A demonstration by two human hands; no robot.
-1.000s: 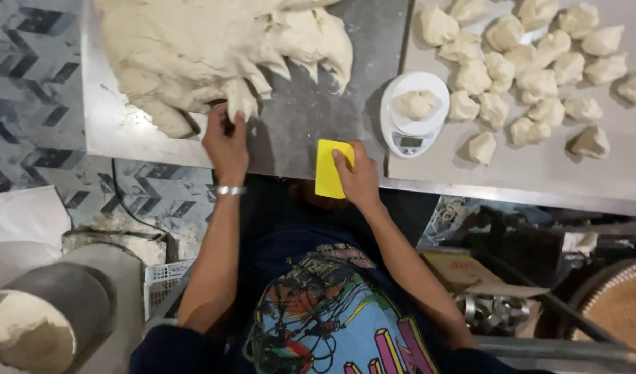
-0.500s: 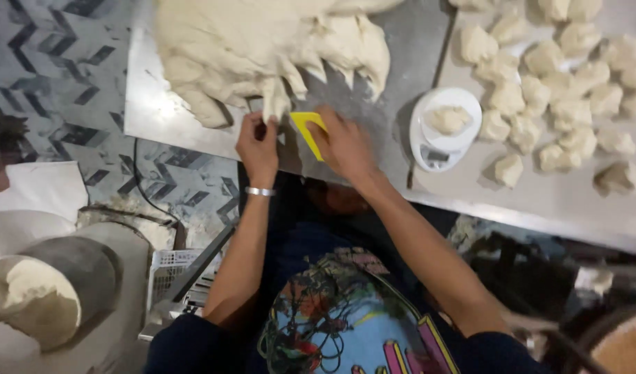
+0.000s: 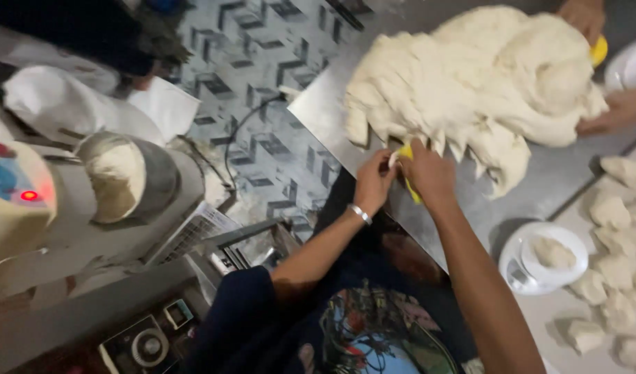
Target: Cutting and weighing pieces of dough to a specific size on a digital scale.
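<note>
The left hand [image 3: 373, 183] pinches a small strip at the near edge of the big, soft, cream-white lump of dough [image 3: 470, 90]. Its fingers are curled shut on that strip. The right hand [image 3: 429, 176] is closed around a flat yellow plastic scraper [image 3: 408, 190], pressed right against the left hand, at the same dough edge. The dough lies on a shiny grey metal table [image 3: 332, 104], and its near edge is cut into a row of little tongues.

To do this cut well, I think the scraper should go straight down to the metal, while the left hand pulls the strip gently away so it does not tear ragged (dough likes to stick).

To the right sits a round white kitchen scale [image 3: 543, 260] with one dough piece on it, and beside it many small cut dough pieces [image 3: 622, 270]. At the far side, another person's hands [image 3: 612, 111] touch the big lump.
</note>
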